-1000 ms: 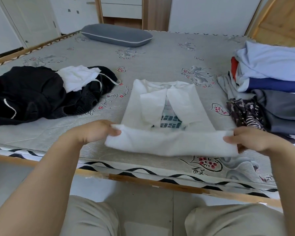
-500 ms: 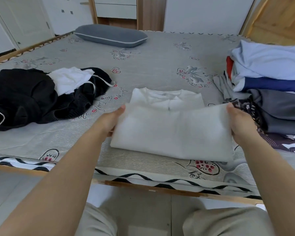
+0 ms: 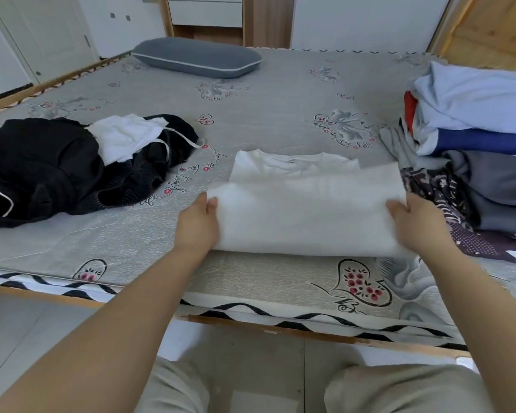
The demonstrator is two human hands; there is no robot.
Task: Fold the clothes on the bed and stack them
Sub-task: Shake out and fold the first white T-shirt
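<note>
1. Clothes waiting to be folded lie at the left of the bed (image 3: 280, 120): a black garment (image 3: 42, 168) in a heap with a small white piece (image 3: 125, 138) on top, untouched over the last second.
2. Next along, the person's left hand (image 3: 197, 225) grips the left edge of the white shirt (image 3: 304, 216), thumb on top and fingers tucked beneath the cloth.
3. In the middle, near the bed's front edge, the shirt has changed most. A second ago only its hem was raised and the folded-in sleeves showed; now the lower half has been carried up and over them, leaving just the collar end uncovered beyond the fold.
4. The right hand (image 3: 414, 222) pinches the shirt's right edge in the same way, though it is blurred, so the finger detail is unclear.
5. At the far right sits the stack of folded clothes (image 3: 483, 144). Judging by this, the shirt is nearly folded and probably goes there next.
</note>
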